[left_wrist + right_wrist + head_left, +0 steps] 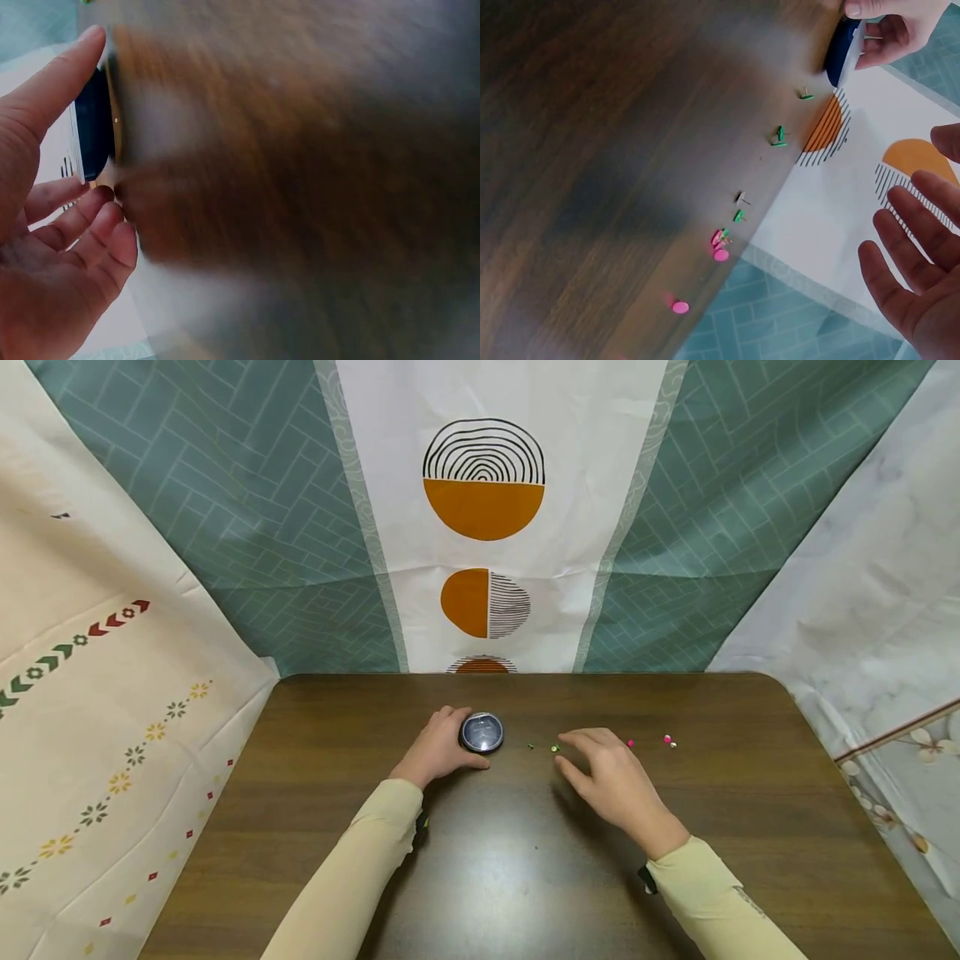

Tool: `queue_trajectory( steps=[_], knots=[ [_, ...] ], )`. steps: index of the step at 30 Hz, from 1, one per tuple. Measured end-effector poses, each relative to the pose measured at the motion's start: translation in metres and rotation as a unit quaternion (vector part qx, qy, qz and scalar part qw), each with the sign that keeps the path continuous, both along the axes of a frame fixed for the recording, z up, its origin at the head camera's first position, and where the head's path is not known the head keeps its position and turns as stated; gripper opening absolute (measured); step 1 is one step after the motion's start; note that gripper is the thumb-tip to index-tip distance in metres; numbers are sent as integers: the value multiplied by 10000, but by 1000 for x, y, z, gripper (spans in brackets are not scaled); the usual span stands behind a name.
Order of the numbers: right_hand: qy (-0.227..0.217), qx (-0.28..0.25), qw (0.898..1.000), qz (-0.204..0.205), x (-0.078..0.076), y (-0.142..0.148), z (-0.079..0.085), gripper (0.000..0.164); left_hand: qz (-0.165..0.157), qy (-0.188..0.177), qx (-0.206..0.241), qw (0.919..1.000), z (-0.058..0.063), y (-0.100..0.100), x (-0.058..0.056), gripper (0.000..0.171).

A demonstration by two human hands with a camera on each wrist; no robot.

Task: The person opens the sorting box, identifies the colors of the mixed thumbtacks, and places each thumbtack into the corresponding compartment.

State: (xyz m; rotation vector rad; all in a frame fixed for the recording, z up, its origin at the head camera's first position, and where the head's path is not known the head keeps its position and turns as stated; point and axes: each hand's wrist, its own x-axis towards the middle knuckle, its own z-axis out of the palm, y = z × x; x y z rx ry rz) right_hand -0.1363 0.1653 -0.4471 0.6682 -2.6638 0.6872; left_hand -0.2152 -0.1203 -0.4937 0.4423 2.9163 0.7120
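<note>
Gripping a round case (pixel 482 737) (faint marks (pixel 482 728) unreadable): left hand (pixel 439 748); right hand (pixel 613 778) spread near tacks (pixel 555 748).

The head camera looked forward and down over the table (pixel 247 827) from above; the wrist cameras, much nearer, saw it turned sideways. All three shared the round case (pixel 482 732), head and right wrist the pushpins (pixel 721 255).

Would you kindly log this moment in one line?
left hand: holds round case; right hand: empty, near green tacks; pink tacks: on table
</note>
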Motion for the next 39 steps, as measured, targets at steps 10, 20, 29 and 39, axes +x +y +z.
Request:
queue_trajectory(
  steps=[10,20,29,39],
  knots=[
    [1,19,10000,45,-2,-1,-4,33,-277,-11,480,9985,-5,3,-9,88],
    [47,70,9998,203,-5,-6,-8,32,-397,-236,561,9974,-7,4,-8,84],
    [-320,302,9990,66,-13,-13,-10,38,-476,-280,591,9967,-7,5,-10,82],
    [-765,259,9962,319,-39,-39,-6,49,-412,-480,826,9946,-4,3,-9,81]
  ],
)
